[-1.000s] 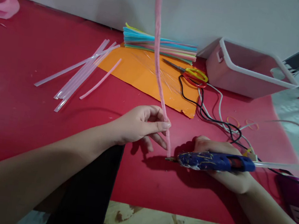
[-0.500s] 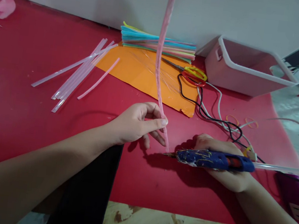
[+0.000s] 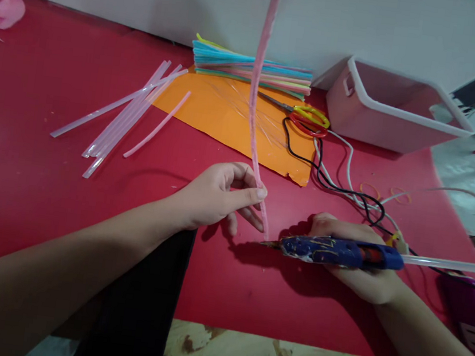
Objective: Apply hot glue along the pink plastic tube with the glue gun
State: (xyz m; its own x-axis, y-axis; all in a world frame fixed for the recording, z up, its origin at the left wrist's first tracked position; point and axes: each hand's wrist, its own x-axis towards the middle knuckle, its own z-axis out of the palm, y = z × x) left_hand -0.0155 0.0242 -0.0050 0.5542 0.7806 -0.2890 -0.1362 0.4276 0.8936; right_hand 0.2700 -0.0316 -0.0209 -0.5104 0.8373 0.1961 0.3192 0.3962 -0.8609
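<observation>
Between thumb and fingers, my left hand [image 3: 226, 197] pinches a long pink pipe cleaner [image 3: 255, 88] near its lower end. Its other end rises out of the top of the view. My right hand [image 3: 360, 233] is wrapped round a blue hot glue gun [image 3: 319, 250], whose handle is hidden beneath its body. A clear glue stick [image 3: 447, 264] sticks out of the gun's back. The metal nozzle points left, right at the pipe cleaner's lower tip; whether they touch I cannot tell.
On the red table [image 3: 36, 194] lie several glue sticks [image 3: 128, 112], a short pink pipe cleaner [image 3: 157, 125], an orange sheet [image 3: 228, 113], scissors [image 3: 307, 119] and a bundle of coloured pipe cleaners [image 3: 221, 60]. A pink bin [image 3: 374, 122] stands behind tangled cords [image 3: 328, 180]. A purple box [image 3: 467, 316] sits at right.
The pipe cleaner's upper part has swung to the right, and its lower tip has shifted slightly up and left. Both hands keep their hold; the glue gun appears slightly higher.
</observation>
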